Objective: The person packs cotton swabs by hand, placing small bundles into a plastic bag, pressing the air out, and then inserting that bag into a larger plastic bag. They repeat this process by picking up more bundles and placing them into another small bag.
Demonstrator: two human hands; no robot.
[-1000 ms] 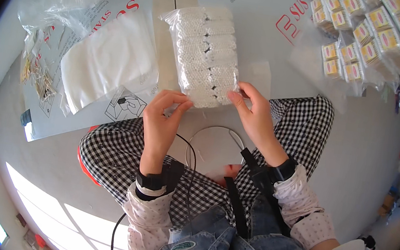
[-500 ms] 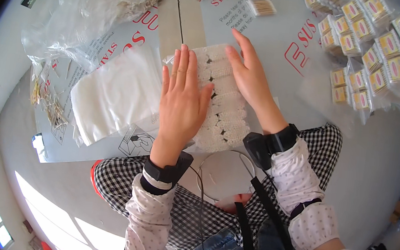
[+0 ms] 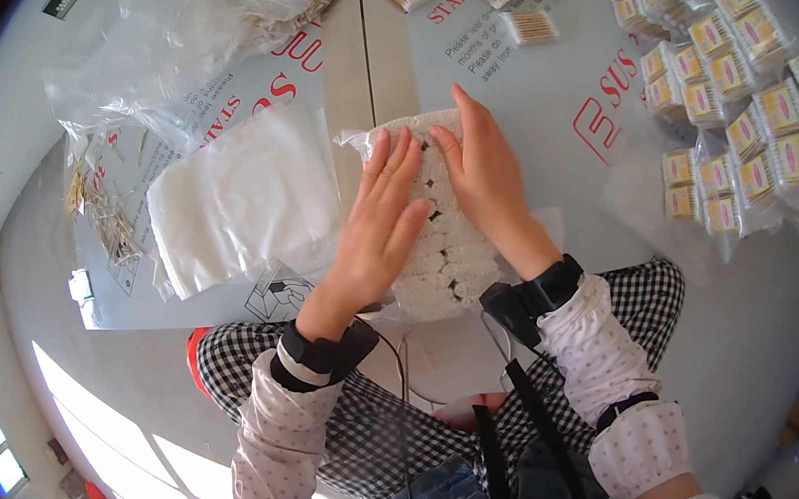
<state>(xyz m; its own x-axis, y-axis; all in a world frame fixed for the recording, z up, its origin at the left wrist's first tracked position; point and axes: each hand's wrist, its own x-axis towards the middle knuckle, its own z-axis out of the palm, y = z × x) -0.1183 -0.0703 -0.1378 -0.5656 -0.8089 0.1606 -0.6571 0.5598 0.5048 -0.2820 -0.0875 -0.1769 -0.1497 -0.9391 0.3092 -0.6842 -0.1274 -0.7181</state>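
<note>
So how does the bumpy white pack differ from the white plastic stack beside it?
The bumpy pack shows dark gaps; the plastic stack looks smoother. The left hand and right hand are over the pack, while the stack lies left of both. Both look white.

Head-worn fisheye camera, downward, near the left hand [image 3: 374, 234] and right hand [image 3: 489, 181]

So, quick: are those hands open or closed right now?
Left hand: open, at a clear plastic bag of white, bumpy bundles.
Right hand: open, at its right side.
</note>
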